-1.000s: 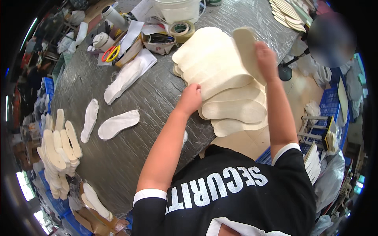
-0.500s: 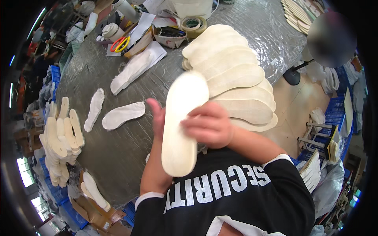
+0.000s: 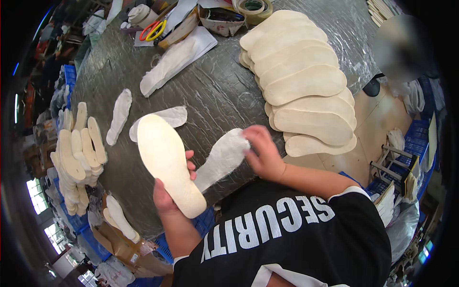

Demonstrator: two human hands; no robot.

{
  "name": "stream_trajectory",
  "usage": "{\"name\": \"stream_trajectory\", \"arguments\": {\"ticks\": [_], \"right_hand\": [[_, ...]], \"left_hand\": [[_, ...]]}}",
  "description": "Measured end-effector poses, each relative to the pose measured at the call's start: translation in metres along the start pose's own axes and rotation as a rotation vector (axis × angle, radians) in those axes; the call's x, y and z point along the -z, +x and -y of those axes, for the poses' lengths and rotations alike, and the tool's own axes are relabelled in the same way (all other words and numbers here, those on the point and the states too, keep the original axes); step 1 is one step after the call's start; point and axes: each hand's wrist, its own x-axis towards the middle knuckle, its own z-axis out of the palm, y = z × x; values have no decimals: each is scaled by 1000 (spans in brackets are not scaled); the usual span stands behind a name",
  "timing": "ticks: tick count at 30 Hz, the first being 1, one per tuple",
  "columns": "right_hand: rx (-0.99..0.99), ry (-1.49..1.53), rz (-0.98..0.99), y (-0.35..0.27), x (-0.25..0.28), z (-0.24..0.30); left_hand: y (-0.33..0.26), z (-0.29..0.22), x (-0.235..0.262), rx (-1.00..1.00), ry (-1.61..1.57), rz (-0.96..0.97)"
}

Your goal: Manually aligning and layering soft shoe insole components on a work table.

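Observation:
My left hand (image 3: 167, 193) holds a cream shoe insole (image 3: 168, 161) upright above the near edge of the table, fingers curled round its side. My right hand (image 3: 262, 152) rests on the end of a white fabric insole liner (image 3: 221, 158) that lies flat on the table beside the held insole. A fanned stack of cream insoles (image 3: 306, 81) lies to the right, just beyond my right hand.
The table (image 3: 215, 91) has a grey crinkled plastic cover. More white liners (image 3: 119, 115) lie at the left, a larger one (image 3: 169, 64) farther back. Tape rolls (image 3: 252, 7), scissors with coloured handles (image 3: 152, 31) and boxes stand at the far edge. Insole stacks (image 3: 79, 153) sit at the left.
The cream insole has passed from my right hand to my left and moved left. My right hand has dropped onto the white liner on the table.

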Motion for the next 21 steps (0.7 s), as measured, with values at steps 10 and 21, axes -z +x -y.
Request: {"name": "stream_trajectory", "arguments": {"ticks": [10, 21], "right_hand": [[-1132, 645, 389, 15, 8, -51], [-1156, 695, 437, 18, 7, -51]], "left_hand": [[-18, 31, 7, 27, 1532, 54], [-6, 54, 20, 33, 1617, 120]]}}
